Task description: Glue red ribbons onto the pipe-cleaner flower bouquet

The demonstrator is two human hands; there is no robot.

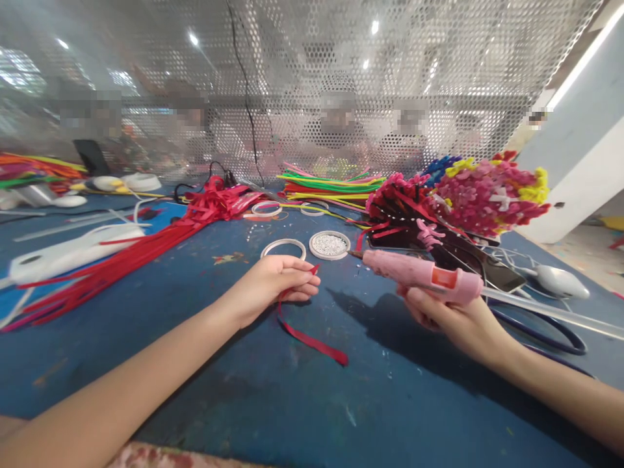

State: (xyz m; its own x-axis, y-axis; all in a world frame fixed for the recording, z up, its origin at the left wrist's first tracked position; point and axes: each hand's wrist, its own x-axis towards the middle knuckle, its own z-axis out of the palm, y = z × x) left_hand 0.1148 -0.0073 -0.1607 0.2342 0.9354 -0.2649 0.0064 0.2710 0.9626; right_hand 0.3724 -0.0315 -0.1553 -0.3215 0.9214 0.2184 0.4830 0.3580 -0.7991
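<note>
My left hand (pixel 275 281) rests on the blue table (pixel 312 403) with its fingers closed on a short red ribbon (pixel 312 338), which trails toward me across the tabletop. My right hand (pixel 448 315) grips a pink glue gun (pixel 419 273), held level above the table. The gun's metal nozzle points left toward the ribbon end at my left fingertips, a short gap away. A clear glue stick (pixel 550 311) sticks out of the gun's back to the right.
A round dish of small white beads (pixel 329 245) and an empty ring (pixel 283 247) lie just beyond my hands. A bundle of red ribbons (pixel 146 250) spreads left. Pink and red pipe-cleaner flowers (pixel 468 195) pile up at right. Coloured pipe cleaners (pixel 326 185) lie by the perforated screen.
</note>
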